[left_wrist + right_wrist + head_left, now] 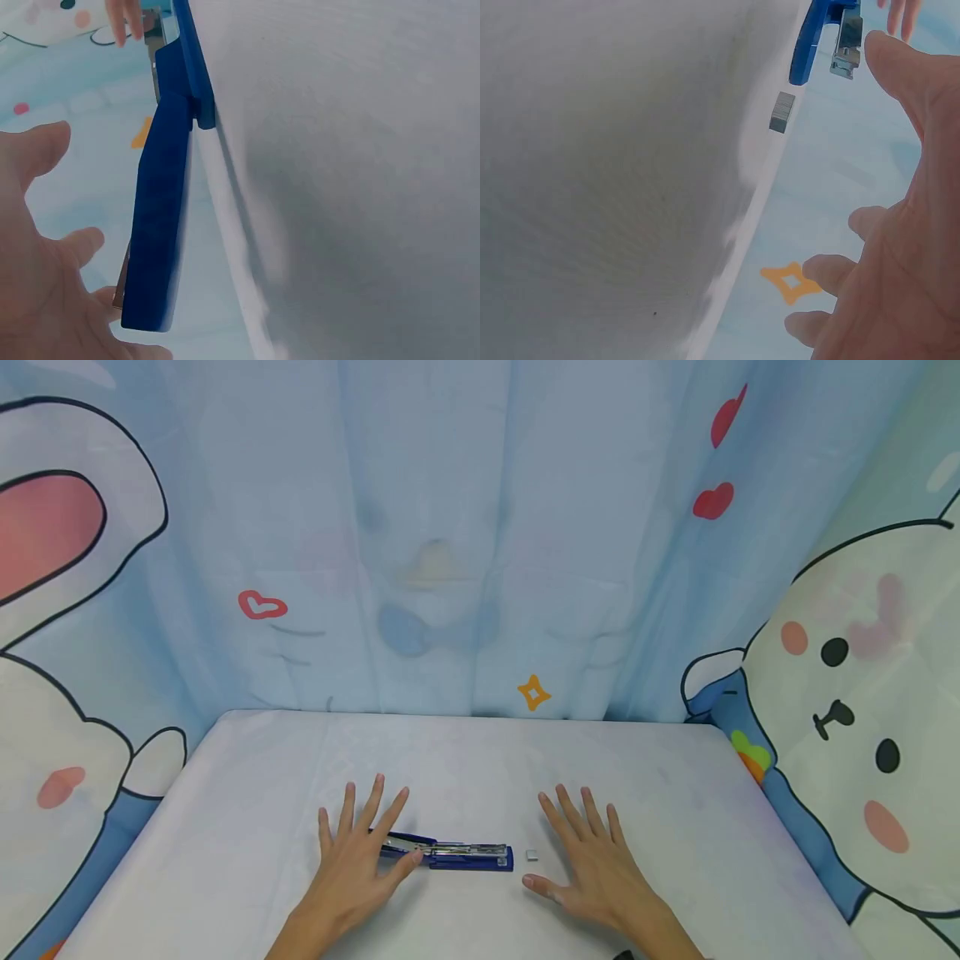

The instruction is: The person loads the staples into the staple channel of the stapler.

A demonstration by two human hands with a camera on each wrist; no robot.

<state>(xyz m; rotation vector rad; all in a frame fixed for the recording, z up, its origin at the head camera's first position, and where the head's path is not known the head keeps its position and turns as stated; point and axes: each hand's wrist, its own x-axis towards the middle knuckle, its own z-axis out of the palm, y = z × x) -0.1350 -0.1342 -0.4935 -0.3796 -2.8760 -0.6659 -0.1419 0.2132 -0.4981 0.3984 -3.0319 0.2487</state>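
A blue stapler (472, 857) lies on the white table, its top swung back so the metal magazine shows. My left hand (358, 860) hovers over its left end with fingers spread, covering part of it in the head view. The opened stapler also fills the middle of the left wrist view, its blue top arm (159, 217) angled up from the base. Just off the stapler's right end sits a small silver block of staples (532, 855). To the right of the staples my right hand (596, 872) is held palm down, fingers spread, holding nothing.
The table (465, 760) is covered in a white cloth. Behind it hangs a light blue curtain (465, 527) with cartoon animals and hearts. A small dark object (624, 955) shows at the bottom edge, by the right forearm.
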